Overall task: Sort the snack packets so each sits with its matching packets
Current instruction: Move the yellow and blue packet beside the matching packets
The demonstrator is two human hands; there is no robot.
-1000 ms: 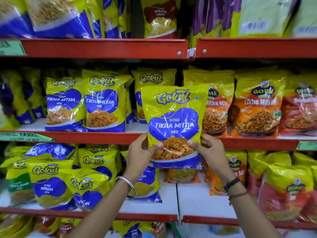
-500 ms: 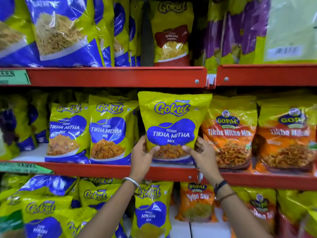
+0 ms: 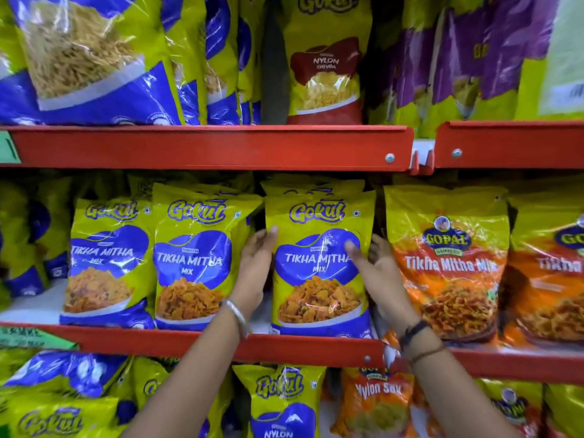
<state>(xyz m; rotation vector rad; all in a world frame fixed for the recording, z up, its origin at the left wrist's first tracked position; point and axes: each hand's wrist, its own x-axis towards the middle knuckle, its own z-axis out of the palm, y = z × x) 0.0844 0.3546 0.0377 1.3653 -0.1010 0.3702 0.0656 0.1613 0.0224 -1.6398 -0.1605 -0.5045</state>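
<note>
Standing upright on the middle shelf (image 3: 221, 343) beside matching packets (image 3: 192, 267), the crinkly, light, slippery Gokul Tikha Mitha packet (image 3: 319, 267) is flanked by left hand (image 3: 256, 270) and right hand (image 3: 376, 273), fingers spread flat against its edges.

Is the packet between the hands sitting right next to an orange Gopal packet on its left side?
No, left of the held packet stands a matching Gokul Tikha Mitha packet; the orange Gopal packet is to its right.
</note>
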